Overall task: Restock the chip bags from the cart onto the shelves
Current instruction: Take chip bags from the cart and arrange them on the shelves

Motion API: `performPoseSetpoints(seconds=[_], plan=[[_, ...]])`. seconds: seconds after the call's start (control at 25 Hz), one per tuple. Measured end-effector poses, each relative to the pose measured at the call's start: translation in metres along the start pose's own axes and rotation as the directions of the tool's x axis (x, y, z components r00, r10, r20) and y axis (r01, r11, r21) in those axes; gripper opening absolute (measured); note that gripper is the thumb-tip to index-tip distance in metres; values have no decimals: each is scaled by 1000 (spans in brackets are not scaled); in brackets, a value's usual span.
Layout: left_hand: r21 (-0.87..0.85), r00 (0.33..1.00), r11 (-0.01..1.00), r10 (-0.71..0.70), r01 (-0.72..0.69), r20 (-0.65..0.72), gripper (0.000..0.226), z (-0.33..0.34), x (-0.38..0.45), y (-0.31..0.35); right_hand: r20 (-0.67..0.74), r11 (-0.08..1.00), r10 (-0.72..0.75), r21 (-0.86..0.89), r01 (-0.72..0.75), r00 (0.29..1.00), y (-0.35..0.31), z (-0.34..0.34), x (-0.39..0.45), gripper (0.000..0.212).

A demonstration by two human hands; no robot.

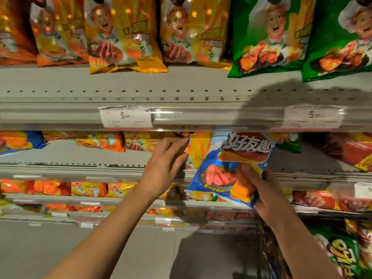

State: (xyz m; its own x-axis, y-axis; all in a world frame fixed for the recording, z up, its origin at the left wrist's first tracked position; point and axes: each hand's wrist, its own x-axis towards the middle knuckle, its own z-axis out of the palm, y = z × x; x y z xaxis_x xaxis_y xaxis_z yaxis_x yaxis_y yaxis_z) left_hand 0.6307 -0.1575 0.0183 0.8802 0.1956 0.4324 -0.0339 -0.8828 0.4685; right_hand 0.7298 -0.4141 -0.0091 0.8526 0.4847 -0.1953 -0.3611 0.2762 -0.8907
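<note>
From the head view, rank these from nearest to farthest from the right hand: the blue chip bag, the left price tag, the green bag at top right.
1. Blue chip bag: gripped in the right hand.
2. Green bag: top shelf, straight above the hand.
3. Left price tag: on the shelf rail, far up-left, beyond the left hand.

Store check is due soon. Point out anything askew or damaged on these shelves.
The left price tag on the top shelf rail has a ragged, torn upper edge. A yellow chip bag above it juts past its neighbours, its bottom crumpled forward. Motion blur hides finer damage.
</note>
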Motion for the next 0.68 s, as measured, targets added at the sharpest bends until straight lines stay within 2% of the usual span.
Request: performPoseSetpoints(seconds=[0.08, 0.2, 0.28, 0.36, 0.44, 0.6, 0.68], plan=[[-12, 999, 999, 42, -42, 11, 41, -13, -11, -11, -60, 999, -16, 46, 19, 998, 6, 10, -1, 28], [-39, 997, 997, 71, -70, 16, 40, -32, -30, -36, -156, 995, -40, 82, 53, 987, 18, 35, -8, 39], [-64, 995, 993, 99, -99, -5, 37, -45, -39, -57, -175, 990, -84, 94, 101, 981, 32, 64, -16, 31], [-63, 990, 988, 143, -143, -5, 36, -65, -51, -87, -178, 987, -120, 85, 136, 977, 52, 102, -22, 35], [-71, 991, 989, 130, -129, 14, 37, -95, -68, -131, -153, 987, -143, 55, 153, 978, 81, 155, -23, 38], [-61, 999, 997, -41, 40, -22, 34, -179, -114, -233, -23, 990, -117, 74, 119, 993, 137, 272, -12, 17], [11, 999, 999, -46, 46, -22, 33, -217, -139, -277, 44, 997, -83, 2, 83, 996, 160, 330, -7, 35]])
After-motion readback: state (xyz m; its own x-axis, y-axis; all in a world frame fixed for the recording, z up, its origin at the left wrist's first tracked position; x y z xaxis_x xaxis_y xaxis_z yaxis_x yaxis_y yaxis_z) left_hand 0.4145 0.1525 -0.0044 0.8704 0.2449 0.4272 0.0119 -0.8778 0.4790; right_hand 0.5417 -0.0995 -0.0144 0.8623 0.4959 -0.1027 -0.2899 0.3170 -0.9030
